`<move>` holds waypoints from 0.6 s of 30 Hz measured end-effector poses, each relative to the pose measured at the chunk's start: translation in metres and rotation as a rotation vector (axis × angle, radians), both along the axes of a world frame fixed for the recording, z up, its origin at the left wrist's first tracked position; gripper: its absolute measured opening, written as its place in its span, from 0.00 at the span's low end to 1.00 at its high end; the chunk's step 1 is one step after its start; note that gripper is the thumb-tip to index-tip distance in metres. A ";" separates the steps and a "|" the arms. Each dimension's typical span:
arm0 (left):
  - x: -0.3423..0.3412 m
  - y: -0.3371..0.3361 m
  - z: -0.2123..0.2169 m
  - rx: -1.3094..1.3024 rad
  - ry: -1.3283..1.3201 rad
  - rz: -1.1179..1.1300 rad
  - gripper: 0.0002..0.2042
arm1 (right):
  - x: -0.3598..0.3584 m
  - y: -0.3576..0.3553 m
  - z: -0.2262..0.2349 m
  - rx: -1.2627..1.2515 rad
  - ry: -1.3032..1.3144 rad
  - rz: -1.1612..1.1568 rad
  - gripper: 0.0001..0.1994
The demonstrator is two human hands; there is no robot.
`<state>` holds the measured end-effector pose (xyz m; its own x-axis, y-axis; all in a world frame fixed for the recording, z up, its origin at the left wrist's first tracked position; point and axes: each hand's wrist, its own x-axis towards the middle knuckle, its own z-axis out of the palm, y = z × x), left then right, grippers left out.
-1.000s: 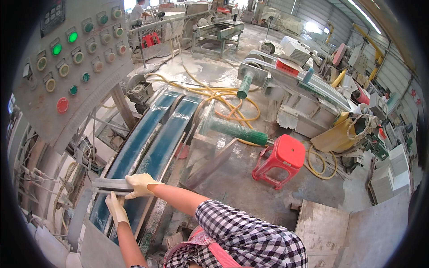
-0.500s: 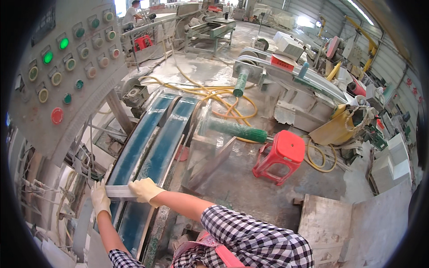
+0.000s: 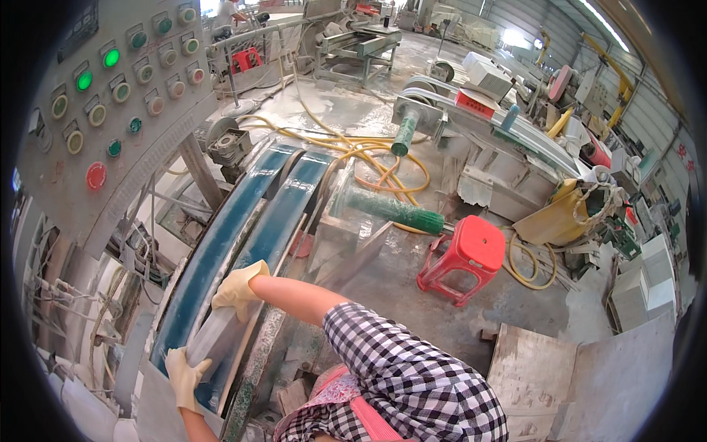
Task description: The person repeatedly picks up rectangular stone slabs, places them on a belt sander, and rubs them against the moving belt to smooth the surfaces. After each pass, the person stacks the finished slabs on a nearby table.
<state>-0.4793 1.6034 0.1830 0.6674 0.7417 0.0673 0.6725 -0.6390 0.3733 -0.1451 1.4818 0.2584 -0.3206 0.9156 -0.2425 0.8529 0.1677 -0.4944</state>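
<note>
A long grey stone strip (image 3: 214, 333) lies slantwise over the near end of two wet blue conveyor belts (image 3: 247, 193). Its near end is in my left hand (image 3: 185, 374), gloved in cream, with the fingers closed round it and the thumb on the upper face. My right hand (image 3: 240, 288), in a matching glove, grips the far end from above, its fingers partly hidden. The strip runs roughly along the right-hand belt, and I cannot tell whether it rests on the belt or is held just above.
A control panel (image 3: 118, 96) with lit green buttons and a red one hangs at the upper left. Right of the belts are a green roller (image 3: 394, 210) and a red plastic stool (image 3: 471, 254). Yellow hoses (image 3: 353, 147) coil on the wet floor. A board (image 3: 534, 368) stands near right.
The stone strip has turned from lying across both belts to pointing along them. My left hand has come nearer and slightly right; my right hand has moved a little farther away.
</note>
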 end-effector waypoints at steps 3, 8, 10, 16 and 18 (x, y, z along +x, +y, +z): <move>-0.029 0.005 -0.029 -0.505 -0.579 0.061 0.30 | -0.003 0.003 -0.007 0.117 -0.069 0.090 0.36; -0.049 -0.028 -0.068 -0.823 -0.977 0.283 0.24 | 0.017 -0.022 -0.029 0.664 0.017 -0.036 0.49; -0.049 -0.052 -0.068 -0.318 -0.549 0.250 0.23 | 0.024 -0.037 -0.044 0.838 0.151 -0.314 0.54; -0.011 -0.089 -0.027 -0.319 -0.544 0.378 0.23 | 0.004 -0.058 -0.089 0.000 1.219 -0.793 0.58; -0.003 -0.101 -0.016 -0.378 -0.602 0.415 0.23 | 0.000 -0.056 -0.093 -0.007 1.215 -0.838 0.54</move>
